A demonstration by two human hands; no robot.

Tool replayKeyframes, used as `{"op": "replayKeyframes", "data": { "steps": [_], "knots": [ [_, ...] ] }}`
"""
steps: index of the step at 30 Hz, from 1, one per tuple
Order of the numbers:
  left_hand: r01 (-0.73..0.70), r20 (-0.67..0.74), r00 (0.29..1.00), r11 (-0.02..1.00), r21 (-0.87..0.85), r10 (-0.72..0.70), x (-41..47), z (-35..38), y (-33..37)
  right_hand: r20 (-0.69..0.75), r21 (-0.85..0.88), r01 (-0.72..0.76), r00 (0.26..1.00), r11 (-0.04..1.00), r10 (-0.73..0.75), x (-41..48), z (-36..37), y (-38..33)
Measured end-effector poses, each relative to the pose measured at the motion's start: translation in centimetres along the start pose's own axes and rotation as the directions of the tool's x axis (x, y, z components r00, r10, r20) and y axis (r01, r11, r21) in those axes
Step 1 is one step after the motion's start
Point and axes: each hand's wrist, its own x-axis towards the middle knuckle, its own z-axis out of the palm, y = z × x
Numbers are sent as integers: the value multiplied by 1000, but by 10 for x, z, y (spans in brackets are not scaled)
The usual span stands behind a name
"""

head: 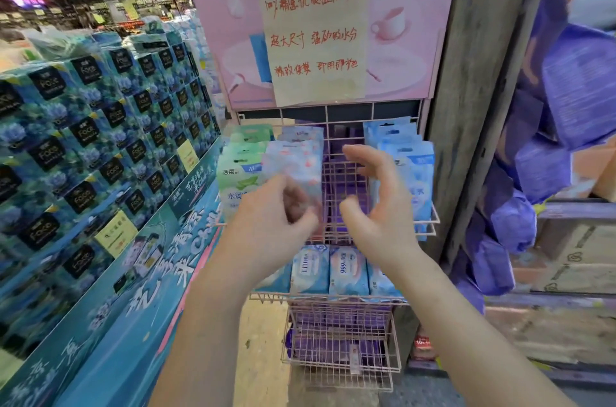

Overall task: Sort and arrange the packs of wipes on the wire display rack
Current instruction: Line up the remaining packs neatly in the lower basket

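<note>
Pink wipes pack (295,166) seemingly pinched by left grip (274,216); right grip (376,206) spread beside.

This is a supermarket: stacked tissue boxes (100,126) with yellow price tags (115,237), a handwritten promotional sign (315,36), and a wire display rack (340,193) holding packs of wipes (346,270).

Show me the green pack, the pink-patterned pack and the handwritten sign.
green pack (236,180): head view, front face.
pink-patterned pack (294,162): head view, upper front.
handwritten sign (314,51): head view, middle of the paper.

Wipe packs (408,153) in wire rack (343,179)
</note>
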Motion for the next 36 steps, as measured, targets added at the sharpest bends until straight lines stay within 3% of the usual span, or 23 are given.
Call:
{"op": "replayKeyframes", "data": {
  "steps": [2,5,7,10,13,18,24,31,36],
  "knots": [
    [57,-134,989,998,-27,-60,11,2,-16,147,-75,-153,976,985,162,7,19,4],
    [80,-257,960,990,-116,-108,32,13,-32,248,-157,-452,843,878,478,28,38,6],
    [76,-313,939,975,-207,-140,41,18,-40,276,-138,-586,751,798,600,44,44,10],
    [61,-368,918,968,-241,-150,49,22,-51,398,-67,-685,648,725,650,63,54,24],
    [41,-343,935,987,-153,-92,54,26,-64,502,2,-718,603,696,620,70,64,34],
    [-30,-300,954,989,-142,-14,54,23,-74,432,84,-745,625,662,649,69,69,44],
    [-42,-252,967,970,-239,-20,52,16,-77,512,-56,-701,591,711,624,65,68,51],
    [-194,-322,942,938,-288,96,53,17,-68,299,42,-564,795,825,528,61,53,34],
    [-352,-411,885,892,-284,218,58,22,-51,282,135,-475,860,870,426,74,25,20]
  ]
}}
